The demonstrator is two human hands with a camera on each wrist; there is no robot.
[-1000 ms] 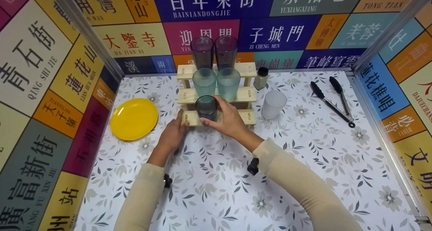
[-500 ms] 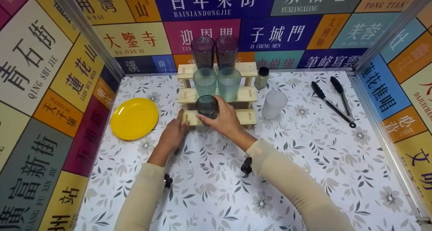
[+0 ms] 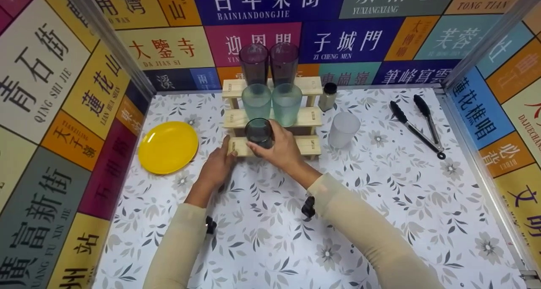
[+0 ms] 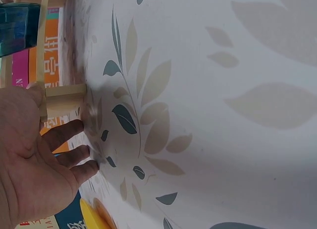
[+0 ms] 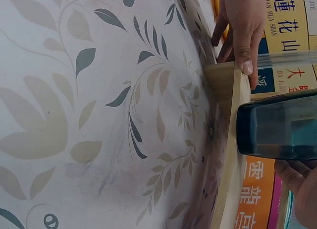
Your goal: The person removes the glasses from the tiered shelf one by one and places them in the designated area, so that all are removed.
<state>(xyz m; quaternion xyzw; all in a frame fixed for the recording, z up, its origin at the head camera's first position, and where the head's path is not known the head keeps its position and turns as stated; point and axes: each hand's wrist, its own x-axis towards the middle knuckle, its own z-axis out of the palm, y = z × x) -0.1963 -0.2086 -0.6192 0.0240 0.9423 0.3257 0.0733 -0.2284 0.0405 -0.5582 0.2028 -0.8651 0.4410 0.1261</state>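
A three-step wooden rack (image 3: 304,146) stands on the table. My left hand (image 3: 216,166) pinches the left end of its bottom step between thumb and index finger; the other fingers spread beside the rack in the left wrist view. My right hand (image 3: 284,151) holds a dark grey-blue glass (image 3: 258,130) from its right side, fingers and thumb around it. In the right wrist view that glass (image 5: 277,127) has its base on or right at the bottom board (image 5: 229,184). Two pale green glasses (image 3: 256,102) occupy the middle step. Two purple glasses (image 3: 254,63) stand on the top step.
A frosted clear glass (image 3: 344,130) stands on the table right of the rack. Behind it is a small black-capped jar (image 3: 328,96). Black-handled tongs (image 3: 418,126) lie farther right. A yellow plate (image 3: 168,148) lies at the left. Printed walls (image 3: 258,44) enclose the table.
My right wrist has shifted slightly left, and the thumb has moved a little along the dark glass. The glass stays over the bottom step. My left hand has not moved.
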